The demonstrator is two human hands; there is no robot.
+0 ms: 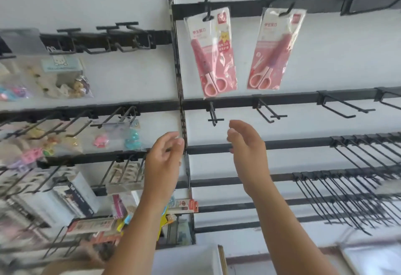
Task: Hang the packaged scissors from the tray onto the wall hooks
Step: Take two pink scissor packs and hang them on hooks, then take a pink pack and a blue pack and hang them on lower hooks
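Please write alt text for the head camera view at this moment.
Two clear packets of pink scissors, left packet and right packet, hang from black metal hooks on a white wall. Below them the left hand and right hand are raised, open and empty, beneath an empty black hook.

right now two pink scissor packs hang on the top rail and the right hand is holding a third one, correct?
Not quite. In the head view the right hand is empty, as is the left hand. Two pink scissor packs do hang on the top rail.
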